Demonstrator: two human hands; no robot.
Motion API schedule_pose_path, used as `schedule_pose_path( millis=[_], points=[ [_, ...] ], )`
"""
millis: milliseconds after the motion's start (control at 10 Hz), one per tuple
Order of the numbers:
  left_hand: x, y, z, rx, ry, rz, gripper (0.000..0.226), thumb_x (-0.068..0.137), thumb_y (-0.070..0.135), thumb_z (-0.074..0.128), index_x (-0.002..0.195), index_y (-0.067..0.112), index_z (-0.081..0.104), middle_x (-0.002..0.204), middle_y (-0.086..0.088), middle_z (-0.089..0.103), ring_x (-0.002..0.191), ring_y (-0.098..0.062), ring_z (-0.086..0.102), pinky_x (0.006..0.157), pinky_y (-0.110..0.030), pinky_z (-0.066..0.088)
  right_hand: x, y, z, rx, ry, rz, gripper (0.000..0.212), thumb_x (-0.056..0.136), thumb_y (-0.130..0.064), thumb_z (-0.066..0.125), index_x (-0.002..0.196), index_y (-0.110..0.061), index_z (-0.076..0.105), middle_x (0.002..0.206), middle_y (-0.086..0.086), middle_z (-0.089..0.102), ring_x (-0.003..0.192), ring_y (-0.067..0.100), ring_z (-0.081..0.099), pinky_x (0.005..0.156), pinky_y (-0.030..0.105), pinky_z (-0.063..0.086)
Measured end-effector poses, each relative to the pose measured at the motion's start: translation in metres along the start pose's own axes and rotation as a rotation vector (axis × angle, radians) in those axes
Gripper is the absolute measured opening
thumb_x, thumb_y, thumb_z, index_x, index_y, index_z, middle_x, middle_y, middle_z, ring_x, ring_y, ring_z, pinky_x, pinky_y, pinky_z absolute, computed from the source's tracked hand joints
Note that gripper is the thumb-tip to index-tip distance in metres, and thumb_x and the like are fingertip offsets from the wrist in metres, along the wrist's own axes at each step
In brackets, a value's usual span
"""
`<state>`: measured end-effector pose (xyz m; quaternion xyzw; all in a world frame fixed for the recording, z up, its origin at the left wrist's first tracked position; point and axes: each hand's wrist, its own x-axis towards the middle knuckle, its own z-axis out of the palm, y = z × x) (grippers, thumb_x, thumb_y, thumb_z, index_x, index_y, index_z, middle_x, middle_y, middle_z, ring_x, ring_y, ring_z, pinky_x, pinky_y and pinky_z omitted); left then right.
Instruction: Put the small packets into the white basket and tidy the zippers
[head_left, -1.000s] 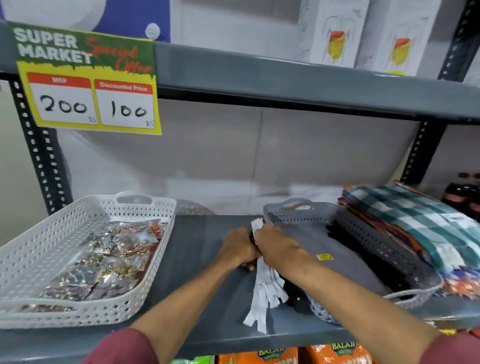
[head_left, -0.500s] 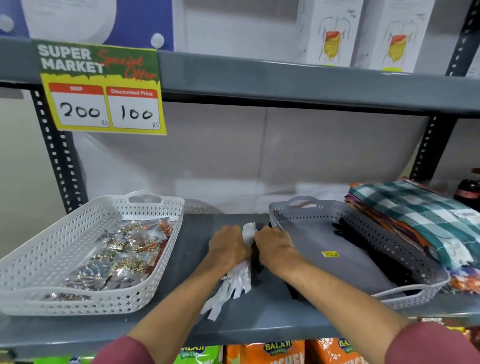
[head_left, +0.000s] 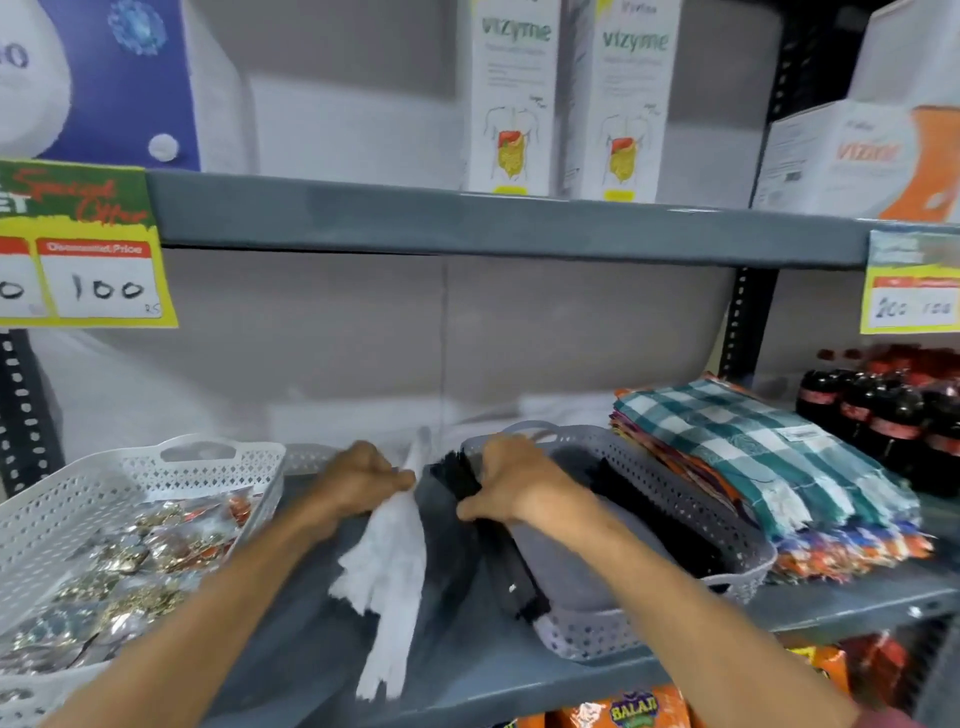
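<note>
On the grey shelf, my left hand (head_left: 358, 480) grips the top of a bundle of white zippers (head_left: 387, 566) that trails down toward the shelf's front edge. My right hand (head_left: 511, 483) grips a bundle of black zippers (head_left: 498, 540) lying over the left rim of the grey basket (head_left: 691, 499). The two hands are a little apart. At the left stands the white basket (head_left: 78, 493) with several small shiny packets (head_left: 124, 566) inside.
Folded checked cloths (head_left: 753, 457) are stacked right of the grey basket, with dark bottles (head_left: 893, 415) beyond. An upper shelf (head_left: 467, 218) carries white boxes and hanging price tags. Snack bags (head_left: 634, 709) show below the shelf edge.
My hands have drawn apart: the left took the white zippers leftward, the right holds the black bundle at the grey basket. The camera has moved closer and to the right.
</note>
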<state>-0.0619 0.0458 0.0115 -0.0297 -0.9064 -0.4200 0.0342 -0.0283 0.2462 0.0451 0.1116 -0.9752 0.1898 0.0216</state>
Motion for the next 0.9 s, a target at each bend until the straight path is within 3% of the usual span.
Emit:
schedule_pose_path(
  millis=[100, 200, 300, 400, 500, 600, 700, 800, 900],
  points=[
    [0.001, 0.028, -0.014, -0.138, -0.024, 0.019, 0.026, 0.084, 0.02, 0.067, 0.064, 0.008, 0.057, 0.06, -0.01, 0.045, 0.054, -0.017, 0.043, 0.051, -0.025, 0.029, -0.003, 0.024, -0.038, 0.031, 0.078, 0.028, 0.038, 0.067, -0.028, 0.075, 0.049, -0.015, 0.044, 0.046, -0.001, 0.045, 0.043, 0.015, 0.041, 0.042, 0.021, 0.03],
    [0.008, 0.075, 0.004, -0.137, -0.035, 0.058, 0.023, 0.082, 0.017, 0.064, 0.062, 0.008, 0.056, 0.056, -0.01, 0.049, 0.048, -0.018, 0.045, 0.046, -0.02, 0.033, 0.0, 0.066, -0.07, 0.104, 0.09, 0.114, 0.038, 0.071, -0.029, 0.073, 0.049, -0.013, 0.046, 0.033, -0.004, 0.045, 0.033, 0.012, 0.041, 0.051, 0.023, 0.039],
    [0.014, 0.099, 0.034, -0.093, -0.032, 0.07, 0.027, 0.082, 0.014, 0.062, 0.055, 0.008, 0.056, 0.046, -0.003, 0.052, 0.037, -0.013, 0.048, 0.041, -0.016, 0.036, 0.002, 0.09, -0.072, 0.116, 0.045, 0.173, 0.038, 0.073, -0.024, 0.072, 0.052, -0.013, 0.041, 0.026, -0.005, 0.042, 0.026, 0.009, 0.04, 0.048, 0.02, 0.04],
    [0.029, 0.12, 0.086, -0.019, 0.006, 0.089, 0.024, 0.081, 0.01, 0.063, 0.059, 0.004, 0.058, 0.041, -0.001, 0.055, 0.024, -0.005, 0.048, 0.032, -0.014, 0.034, 0.007, 0.115, -0.055, 0.127, -0.013, 0.244, 0.034, 0.076, -0.018, 0.073, 0.061, -0.019, 0.042, 0.045, -0.003, 0.055, 0.04, 0.01, 0.052, 0.04, 0.016, 0.041],
    [0.04, 0.124, 0.119, 0.07, 0.035, 0.131, 0.025, 0.079, 0.008, 0.067, 0.057, 0.007, 0.055, 0.037, 0.002, 0.057, 0.024, -0.005, 0.05, 0.027, -0.013, 0.03, 0.007, 0.127, -0.038, 0.044, -0.057, 0.275, 0.005, 0.082, -0.009, 0.064, 0.085, -0.01, 0.061, 0.073, 0.009, 0.065, 0.061, 0.02, 0.061, 0.044, 0.022, 0.048],
    [0.046, 0.113, 0.156, 0.438, -0.023, 0.174, 0.013, 0.08, 0.014, 0.071, 0.084, 0.002, 0.066, 0.087, -0.012, 0.074, 0.074, -0.019, 0.072, 0.053, -0.017, 0.045, 0.012, 0.139, -0.015, 0.024, -0.177, 0.359, 0.042, 0.085, 0.0, 0.064, 0.126, 0.003, 0.054, 0.1, 0.022, 0.072, 0.07, 0.026, 0.068, 0.069, 0.034, 0.061],
    [0.052, 0.099, 0.173, 0.595, -0.096, 0.195, 0.034, 0.078, 0.022, 0.07, 0.107, 0.005, 0.066, 0.115, -0.017, 0.069, 0.102, -0.03, 0.068, 0.073, -0.03, 0.051, 0.015, 0.144, -0.007, 0.007, -0.177, 0.349, 0.053, 0.084, -0.007, 0.073, 0.131, 0.005, 0.053, 0.116, 0.021, 0.07, 0.095, 0.029, 0.072, 0.088, 0.041, 0.059],
    [0.054, 0.093, 0.175, 0.699, -0.13, 0.227, 0.038, 0.078, 0.027, 0.069, 0.11, 0.006, 0.065, 0.118, -0.015, 0.068, 0.106, -0.031, 0.065, 0.083, -0.035, 0.053, 0.014, 0.142, -0.004, -0.082, -0.168, 0.289, 0.058, 0.084, -0.011, 0.074, 0.134, 0.004, 0.049, 0.128, 0.02, 0.064, 0.116, 0.031, 0.064, 0.096, 0.037, 0.053],
    [0.048, 0.099, 0.166, 0.729, -0.081, 0.24, 0.036, 0.083, 0.031, 0.068, 0.109, 0.006, 0.066, 0.115, -0.015, 0.069, 0.103, -0.03, 0.066, 0.075, -0.032, 0.049, 0.009, 0.14, -0.006, -0.133, -0.118, 0.274, 0.048, 0.085, -0.013, 0.072, 0.128, 0.001, 0.055, 0.124, 0.019, 0.066, 0.111, 0.032, 0.066, 0.09, 0.038, 0.056]
  ],
)
